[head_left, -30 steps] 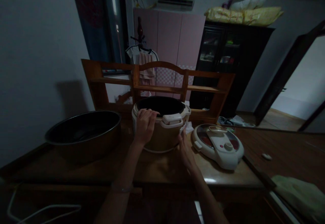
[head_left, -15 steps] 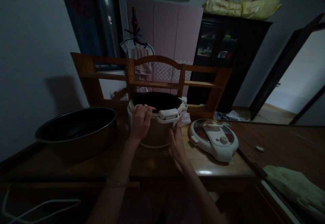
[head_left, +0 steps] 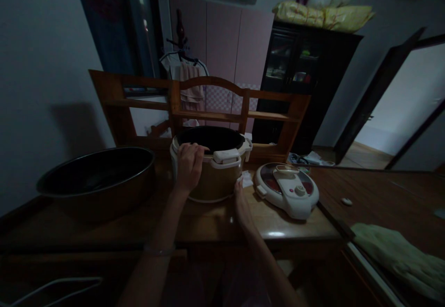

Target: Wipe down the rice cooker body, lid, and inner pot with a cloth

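Observation:
An electric pressure cooker (head_left: 216, 182) without its lid stands upright on the wooden desk (head_left: 208, 223); its inside is dark. My left hand (head_left: 188, 164) grips the front left of the cooker's rim, fingers curled over the edge. Low on the cooker's right side is my right hand (head_left: 242, 206), pinching a white tissue (head_left: 246, 179) against or close beside the wall. Some of the right fingers are hidden. The detached cooker lid (head_left: 290, 190), pale with a dark clear window and a knob, lies on the desk to the right.
A large dark oval basin (head_left: 100, 200) stands on the desk at the left. Behind the cooker rises a wooden shelf rack (head_left: 212, 84). To the right are a brown surface (head_left: 375, 186) with a small white object (head_left: 346, 201) and a pale green cloth (head_left: 399, 256).
My right hand has moved the tissue downward along the cooker's right side, from near the rim to lower on the wall. My left hand stays on the rim. The view has shifted slightly.

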A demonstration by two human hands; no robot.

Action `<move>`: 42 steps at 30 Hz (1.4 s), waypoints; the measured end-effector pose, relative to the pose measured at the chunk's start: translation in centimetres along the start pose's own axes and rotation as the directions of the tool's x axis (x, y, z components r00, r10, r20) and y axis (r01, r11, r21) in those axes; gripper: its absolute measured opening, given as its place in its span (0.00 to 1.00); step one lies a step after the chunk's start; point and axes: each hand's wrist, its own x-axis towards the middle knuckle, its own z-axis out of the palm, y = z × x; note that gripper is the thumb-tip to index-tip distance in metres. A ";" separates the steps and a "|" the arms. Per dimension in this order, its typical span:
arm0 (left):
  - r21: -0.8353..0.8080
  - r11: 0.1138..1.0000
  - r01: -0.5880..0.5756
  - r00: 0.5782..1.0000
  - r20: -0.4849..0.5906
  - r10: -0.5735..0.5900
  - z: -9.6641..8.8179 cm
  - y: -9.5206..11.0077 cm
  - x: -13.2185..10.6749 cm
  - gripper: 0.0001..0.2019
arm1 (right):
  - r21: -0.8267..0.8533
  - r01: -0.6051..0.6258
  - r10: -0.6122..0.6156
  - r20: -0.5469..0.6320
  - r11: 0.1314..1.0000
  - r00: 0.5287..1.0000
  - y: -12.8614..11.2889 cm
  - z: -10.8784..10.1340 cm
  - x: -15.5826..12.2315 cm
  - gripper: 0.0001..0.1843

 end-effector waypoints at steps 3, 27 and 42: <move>0.002 1.000 -0.005 1.000 0.007 0.005 0.0 -0.1 0.0 0.20 | -0.018 0.079 -0.080 -0.112 0.997 0.991 -2.6 -0.5 0.5 0.37; 0.000 1.000 -0.007 1.000 0.016 0.007 0.1 -0.2 -0.1 0.19 | -0.256 0.289 -0.316 -0.071 0.923 0.946 -2.9 -0.6 6.1 0.33; 0.003 1.000 -0.016 0.999 0.045 0.016 0.0 -0.4 0.1 0.19 | -0.107 0.150 -0.156 -0.046 0.983 0.987 -0.8 -0.6 4.2 0.37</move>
